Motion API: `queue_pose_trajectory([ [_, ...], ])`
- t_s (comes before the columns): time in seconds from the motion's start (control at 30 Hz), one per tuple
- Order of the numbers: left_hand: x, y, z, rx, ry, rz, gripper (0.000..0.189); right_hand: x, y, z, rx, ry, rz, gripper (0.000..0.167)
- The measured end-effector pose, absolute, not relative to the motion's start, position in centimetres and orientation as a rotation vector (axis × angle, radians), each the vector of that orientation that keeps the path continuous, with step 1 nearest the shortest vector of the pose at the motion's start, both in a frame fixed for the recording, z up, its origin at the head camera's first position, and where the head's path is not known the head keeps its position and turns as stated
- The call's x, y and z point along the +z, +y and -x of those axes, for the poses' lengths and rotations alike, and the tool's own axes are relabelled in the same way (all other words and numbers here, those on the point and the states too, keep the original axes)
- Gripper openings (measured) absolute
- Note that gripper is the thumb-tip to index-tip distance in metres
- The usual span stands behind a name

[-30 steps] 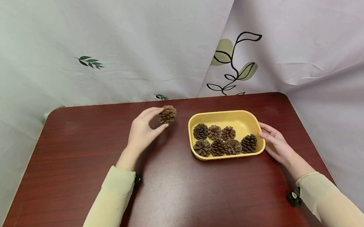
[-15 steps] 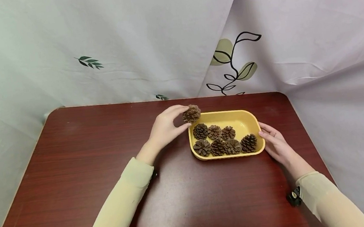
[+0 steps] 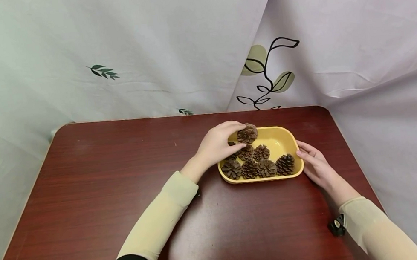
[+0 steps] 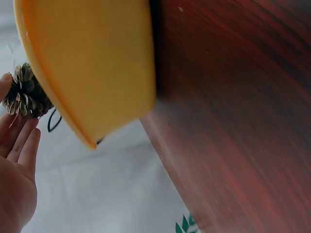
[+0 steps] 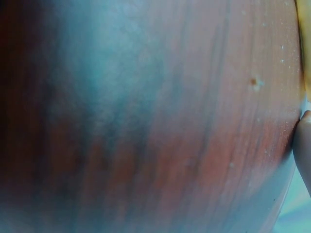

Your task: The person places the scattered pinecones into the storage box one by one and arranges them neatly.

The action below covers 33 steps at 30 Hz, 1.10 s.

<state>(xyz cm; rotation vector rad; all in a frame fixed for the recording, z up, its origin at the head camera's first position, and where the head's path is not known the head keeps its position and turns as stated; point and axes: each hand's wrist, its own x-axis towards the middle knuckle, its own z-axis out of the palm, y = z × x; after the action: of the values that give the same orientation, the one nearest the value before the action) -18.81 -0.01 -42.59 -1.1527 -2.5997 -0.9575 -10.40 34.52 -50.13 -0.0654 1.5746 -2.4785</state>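
Observation:
My left hand (image 3: 218,144) pinches a brown pine cone (image 3: 247,134) between thumb and fingers, over the back left part of a yellow tub (image 3: 285,135). In the left wrist view that pine cone (image 4: 28,92) shows above the tub's rim, with the tub's outer wall (image 4: 92,58) filling the upper part. Several pine cones (image 3: 267,168) lie in the tub, mostly along its front and left; one at the left is partly hidden by my left hand. My right hand (image 3: 316,165) holds the tub's right end, its thumb at the rim and fingers along the outside.
The tub stands on a dark red-brown table (image 3: 112,166) toward the back right. Behind the table hangs a pale cloth (image 3: 169,57) with leaf prints. A small black device (image 3: 337,225) sits at the right wrist.
My left hand has carried the pine cone rightward, from over the table left of the tub to over the tub's inside. My right hand and the tub have stayed in place.

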Motion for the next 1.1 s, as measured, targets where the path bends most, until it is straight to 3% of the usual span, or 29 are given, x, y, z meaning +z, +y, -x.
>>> queue_pose_trajectory([
  [0.6,-41.8,5.7,19.9,-1.000,-2.749,1.259,0.053,-50.3,34.6,10.4,-2.504,1.518,0.081,0.044],
  [1.1,-43.2,9.2,19.3,-1.019,-2.851,1.280,0.052,-50.1,34.5,10.4,-2.483,1.546,0.064,0.045],
])
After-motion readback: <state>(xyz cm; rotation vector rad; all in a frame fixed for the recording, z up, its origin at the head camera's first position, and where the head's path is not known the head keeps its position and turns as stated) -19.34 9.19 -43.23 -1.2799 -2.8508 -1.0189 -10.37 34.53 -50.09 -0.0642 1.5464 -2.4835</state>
